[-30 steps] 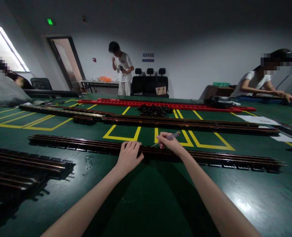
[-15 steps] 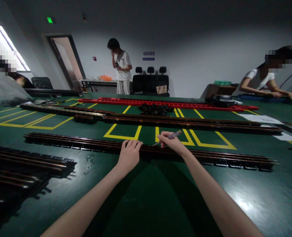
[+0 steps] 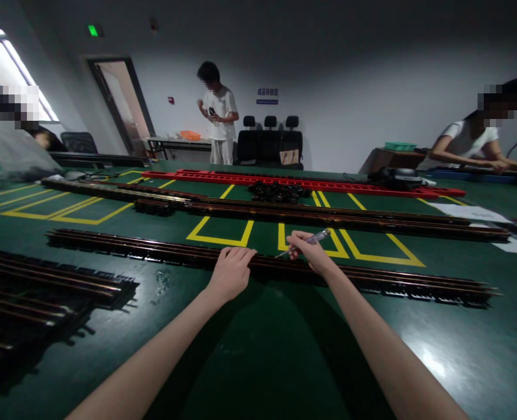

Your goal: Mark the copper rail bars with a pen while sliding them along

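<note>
A long black strip with copper-coloured rails (image 3: pixel 144 246) lies crosswise on the green table in front of me. My left hand (image 3: pixel 231 273) is laid over its middle, fingers bent across the top towards the far edge, holding it. Just to the right, my right hand (image 3: pixel 305 251) grips a small screwdriver (image 3: pixel 320 235) with a clear handle. The shaft slants down to the left, and its tip is at the strip's far edge. Whether the tip touches a screw is too small to tell.
More railed strips (image 3: pixel 44 291) are stacked at the left. Behind my strip lie another long strip (image 3: pixel 350 220), a pile of black parts (image 3: pixel 278 191) and a red ladder-like frame (image 3: pixel 223 177). Papers (image 3: pixel 470 212) lie at right. One person (image 3: pixel 221 114) stands behind; another (image 3: pixel 472 143) works at right.
My right hand and the screwdriver have shifted slightly right along the strip. My left hand stays on it. The standing person's raised hand has come down from the face.
</note>
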A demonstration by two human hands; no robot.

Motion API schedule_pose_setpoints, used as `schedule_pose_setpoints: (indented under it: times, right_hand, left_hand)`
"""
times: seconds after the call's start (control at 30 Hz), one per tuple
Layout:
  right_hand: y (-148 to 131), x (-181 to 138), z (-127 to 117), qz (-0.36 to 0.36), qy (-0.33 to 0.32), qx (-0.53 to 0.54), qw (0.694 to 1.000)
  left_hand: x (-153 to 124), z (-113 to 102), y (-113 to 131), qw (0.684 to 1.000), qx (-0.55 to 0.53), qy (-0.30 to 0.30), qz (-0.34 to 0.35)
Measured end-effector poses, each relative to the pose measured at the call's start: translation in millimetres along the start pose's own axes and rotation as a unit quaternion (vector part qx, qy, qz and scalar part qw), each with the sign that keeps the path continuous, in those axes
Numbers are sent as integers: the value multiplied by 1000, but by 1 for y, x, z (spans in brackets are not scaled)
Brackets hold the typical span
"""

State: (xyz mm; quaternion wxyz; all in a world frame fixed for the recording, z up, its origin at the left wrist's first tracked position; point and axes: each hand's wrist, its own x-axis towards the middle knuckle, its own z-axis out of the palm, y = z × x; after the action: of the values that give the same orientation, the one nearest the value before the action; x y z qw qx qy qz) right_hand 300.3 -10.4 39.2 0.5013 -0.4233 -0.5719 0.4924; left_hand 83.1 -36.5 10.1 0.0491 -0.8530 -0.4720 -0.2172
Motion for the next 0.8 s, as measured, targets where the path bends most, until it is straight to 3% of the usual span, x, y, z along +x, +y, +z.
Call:
schedule_pose_setpoints:
  times: [0.23,0.8]
  right_hand:
    - [3,2,-2,-17,25,-12,999]
    - [4,1,-2,-18,-32,-22,999]
  left_hand:
    - [1,-4,2,1000,-8,-13,-7]
    - [2,-2,3,1000,14,13,0]
